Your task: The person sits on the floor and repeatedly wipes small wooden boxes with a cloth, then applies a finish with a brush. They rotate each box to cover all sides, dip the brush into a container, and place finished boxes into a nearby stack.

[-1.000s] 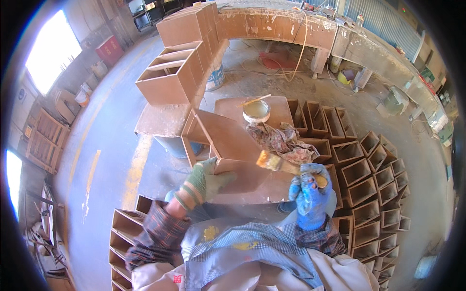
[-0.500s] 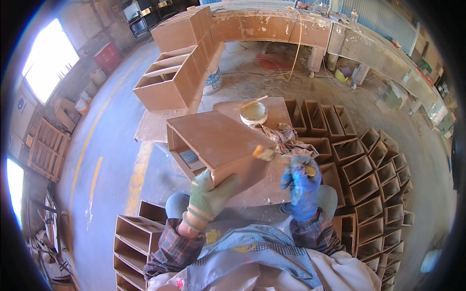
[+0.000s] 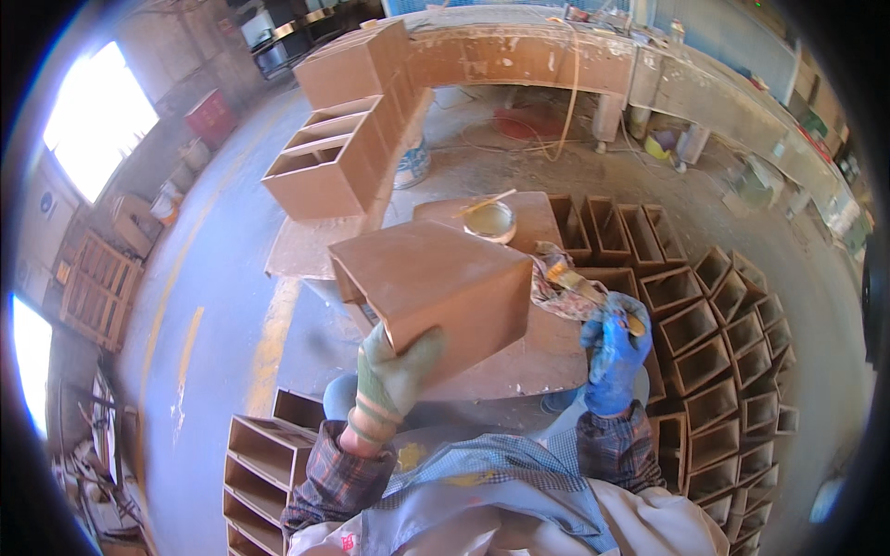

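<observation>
My left hand, in a green and cream knitted glove, grips the near lower edge of a brown box with an open end. The box is tilted above a low work board. My right hand, in a stained blue glove, is closed round a paintbrush. Its yellowish bristles point left, just off the box's right side, in front of a crumpled stained rag. Behind the box stands a small round tub of pale liquid with a stick across its rim.
Many open brown boxes stand packed on the floor at right. More boxes are stacked at lower left. Others sit on a bench at far left. A long workbench curves across the back, with a hose hanging from it.
The brush and my right hand have moved right, away from the box. My left hand has turned the box, so less of its open end shows and more of its right side faces me.
</observation>
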### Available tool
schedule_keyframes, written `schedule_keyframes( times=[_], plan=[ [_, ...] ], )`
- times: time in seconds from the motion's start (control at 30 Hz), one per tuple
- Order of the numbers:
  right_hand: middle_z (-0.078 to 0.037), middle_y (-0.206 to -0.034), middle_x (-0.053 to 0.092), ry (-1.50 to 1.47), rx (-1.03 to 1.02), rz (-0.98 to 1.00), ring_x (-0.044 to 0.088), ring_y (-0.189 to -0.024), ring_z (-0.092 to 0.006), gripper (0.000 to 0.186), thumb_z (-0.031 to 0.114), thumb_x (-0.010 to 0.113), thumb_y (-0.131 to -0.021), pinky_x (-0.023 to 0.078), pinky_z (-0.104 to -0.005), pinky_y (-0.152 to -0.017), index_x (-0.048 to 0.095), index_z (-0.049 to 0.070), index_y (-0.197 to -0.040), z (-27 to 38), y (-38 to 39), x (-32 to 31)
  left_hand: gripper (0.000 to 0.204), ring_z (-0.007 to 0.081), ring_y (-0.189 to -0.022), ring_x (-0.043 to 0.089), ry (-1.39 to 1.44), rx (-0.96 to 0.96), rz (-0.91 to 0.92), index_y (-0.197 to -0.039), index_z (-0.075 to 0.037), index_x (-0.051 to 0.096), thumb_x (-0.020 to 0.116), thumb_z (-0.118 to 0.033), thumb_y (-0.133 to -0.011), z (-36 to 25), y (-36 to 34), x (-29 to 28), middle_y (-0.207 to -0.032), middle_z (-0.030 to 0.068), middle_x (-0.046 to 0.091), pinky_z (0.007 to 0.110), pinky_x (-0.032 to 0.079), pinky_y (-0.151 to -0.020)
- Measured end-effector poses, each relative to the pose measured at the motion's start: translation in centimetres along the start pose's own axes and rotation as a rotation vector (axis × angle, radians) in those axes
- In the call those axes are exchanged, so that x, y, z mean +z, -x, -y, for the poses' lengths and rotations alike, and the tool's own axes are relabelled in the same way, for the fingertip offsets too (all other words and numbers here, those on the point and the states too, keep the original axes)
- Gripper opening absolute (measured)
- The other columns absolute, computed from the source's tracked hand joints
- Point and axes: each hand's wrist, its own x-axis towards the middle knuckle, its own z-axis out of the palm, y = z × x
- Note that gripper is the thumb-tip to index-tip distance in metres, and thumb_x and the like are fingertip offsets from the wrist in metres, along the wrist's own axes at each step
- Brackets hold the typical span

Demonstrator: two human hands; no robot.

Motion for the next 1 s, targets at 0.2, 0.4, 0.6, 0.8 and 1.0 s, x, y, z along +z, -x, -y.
schedule_keyframes(
  times=[0.2, 0.4, 0.6, 0.8, 1.0],
  plan=[
    [-0.007, -0.092, 0.067, -0.160, -0.030, 0.287, 0.064, -0.072, -0.0164, 0.017, 0.009, 0.070, -0.094, 0.055, -0.0296, -0.066, 0.063, 0.001, -0.107, 0.3, 4.3, 1.3, 0.041, 0.0276, -0.110, 0.069, 0.745, -0.160, -0.178, -0.133, 0.003, 0.059, 0.066, -0.015, -0.097, 0.4, -4.1, -1.2, -0.125, 0.0144, 0.068, 0.042, 0.058, -0.094],
    [-0.011, -0.101, 0.068, -0.160, -0.001, 0.711, 0.069, -0.085, -0.0172, 0.026, -0.006, 0.077, -0.083, 0.059, -0.0331, -0.076, 0.068, 0.001, -0.107, -0.8, 7.4, 4.4, 0.034, 0.0279, -0.101, 0.072, 0.987, -0.245, -0.234, -0.126, 0.000, 0.062, 0.069, -0.015, -0.097, 1.4, -5.6, -1.2, -0.115, 0.0138, 0.071, 0.043, 0.061, -0.090],
    [-0.009, -0.097, 0.067, -0.336, 0.140, 0.595, 0.066, -0.082, -0.0156, 0.025, 0.012, 0.072, -0.095, 0.056, -0.0309, -0.074, 0.062, 0.003, -0.116, -0.3, 5.6, 4.7, 0.037, 0.0274, -0.101, 0.071, 1.001, -0.345, -0.222, -0.130, -0.001, 0.060, 0.069, -0.009, -0.095, 1.4, -5.3, -1.6, -0.114, 0.0125, 0.070, 0.044, 0.062, -0.086],
    [-0.006, -0.091, 0.065, -0.165, -0.196, 0.302, 0.062, -0.078, -0.0146, 0.031, 0.026, 0.066, -0.101, 0.054, -0.0312, -0.071, 0.058, 0.003, -0.120, -0.6, -1.4, 2.9, 0.041, 0.0270, -0.100, 0.072, 0.921, -0.298, -0.212, -0.131, 0.000, 0.058, 0.070, -0.014, -0.095, 0.6, -4.6, -1.6, -0.116, 0.0140, 0.070, 0.042, 0.062, -0.088],
    [-0.007, -0.094, 0.065, -0.189, -0.151, 0.322, 0.065, -0.081, -0.0159, 0.029, 0.020, 0.070, -0.098, 0.056, -0.0330, -0.074, 0.060, 0.003, -0.118, 0.6, 0.4, 2.6, 0.039, 0.0277, -0.101, 0.072, 0.891, -0.276, -0.212, -0.131, 0.000, 0.059, 0.070, -0.011, -0.095, 0.7, -5.0, -1.7, -0.116, 0.0135, 0.070, 0.043, 0.062, -0.087]
  ],
)
